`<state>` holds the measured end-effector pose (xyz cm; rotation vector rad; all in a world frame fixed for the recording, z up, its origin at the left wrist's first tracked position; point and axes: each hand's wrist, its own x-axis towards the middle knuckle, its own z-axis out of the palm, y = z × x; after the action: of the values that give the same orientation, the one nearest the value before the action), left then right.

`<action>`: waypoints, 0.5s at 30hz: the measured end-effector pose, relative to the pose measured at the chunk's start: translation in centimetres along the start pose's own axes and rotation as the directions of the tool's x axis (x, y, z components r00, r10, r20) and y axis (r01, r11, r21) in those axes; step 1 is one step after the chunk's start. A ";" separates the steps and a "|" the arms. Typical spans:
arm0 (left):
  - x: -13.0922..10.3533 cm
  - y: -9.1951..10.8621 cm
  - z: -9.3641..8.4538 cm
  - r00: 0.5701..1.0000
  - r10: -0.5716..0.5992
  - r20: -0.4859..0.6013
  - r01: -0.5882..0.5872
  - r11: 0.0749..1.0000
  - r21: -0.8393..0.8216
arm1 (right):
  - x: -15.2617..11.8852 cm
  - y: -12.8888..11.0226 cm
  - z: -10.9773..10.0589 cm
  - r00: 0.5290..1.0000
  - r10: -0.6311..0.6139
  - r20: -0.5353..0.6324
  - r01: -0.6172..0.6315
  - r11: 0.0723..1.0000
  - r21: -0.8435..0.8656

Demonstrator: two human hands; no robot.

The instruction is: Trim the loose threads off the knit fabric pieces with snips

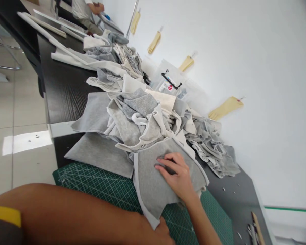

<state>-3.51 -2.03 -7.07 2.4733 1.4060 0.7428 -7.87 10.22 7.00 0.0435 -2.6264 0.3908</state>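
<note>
Green gridded cutting mat [99, 183] beneath grip. Right hand [177, 173]: fingers slightly spread on grey, white-edged cloth panel [151, 185]. Left hand [165, 233] at corner; closure indeterminable. Uneven pull could skew panel.

A workshop, with cutting mat [97, 180] and fabric heaps [127, 126].

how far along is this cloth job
Two flat panels look laid out. In hand is a grey piece, right hand on top, left hand at its lower corner. The crumpled pile behind probably remains, though I can't tell which pieces are finished.
</note>
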 end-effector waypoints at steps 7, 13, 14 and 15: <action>-0.3 -0.4 -1.0 0.981 0.180 0.069 -0.180 0.984 -0.008 | 0.4 -0.2 1.3 0.998 0.056 -0.001 -0.056 0.997 -0.057; -0.5 -0.5 -1.3 0.975 0.208 0.076 -0.212 0.977 0.037 | 0.0 -0.7 2.0 0.994 0.015 0.109 0.011 0.971 -0.239; -0.4 -0.5 -1.2 0.976 0.206 0.073 -0.209 0.977 0.046 | 0.0 -0.8 2.0 0.993 0.009 0.120 0.024 0.963 -0.269; -0.4 -0.5 -1.1 0.978 0.197 0.067 -0.201 0.978 0.055 | 0.0 -1.0 1.9 0.992 0.002 0.123 0.034 0.957 -0.288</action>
<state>-4.65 -2.18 -6.46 2.6890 1.1895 0.6630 -8.65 8.71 5.64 -0.0086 -2.7750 -0.0070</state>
